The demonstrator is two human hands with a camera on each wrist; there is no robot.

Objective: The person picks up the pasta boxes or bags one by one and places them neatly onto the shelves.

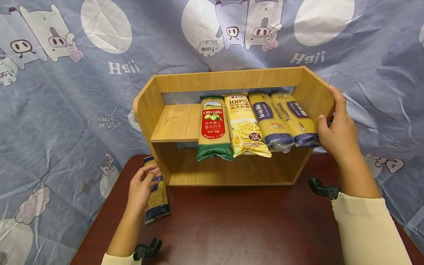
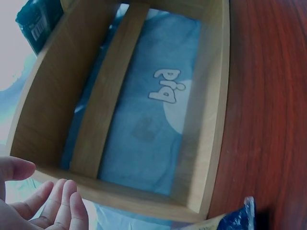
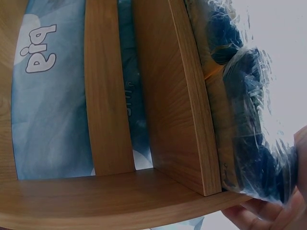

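Observation:
A two-tier wooden shelf (image 1: 232,180) stands on the table. On its upper board lie a green-ended Olivoila spaghetti pack (image 1: 213,123), a yellow pasta pack (image 1: 246,125), and two blue-ended spaghetti packs (image 1: 269,121) side by side at the right. My right hand (image 1: 341,136) grips the shelf's right side panel, its thumb by the rightmost pack's end. Beside the shelf's left panel is my left hand (image 1: 142,184), fingers loosely bent, thumb apart, holding nothing. Another blue-ended spaghetti pack (image 1: 158,198) lies on the table next to that hand, which partly covers it.
The dark red-brown table (image 1: 245,224) extends in front of the shelf. Behind hangs a blue-grey cloth (image 1: 159,40) with cartoon prints. In the left wrist view, the shelf's lower compartment shows a back rail (image 2: 112,91) across it.

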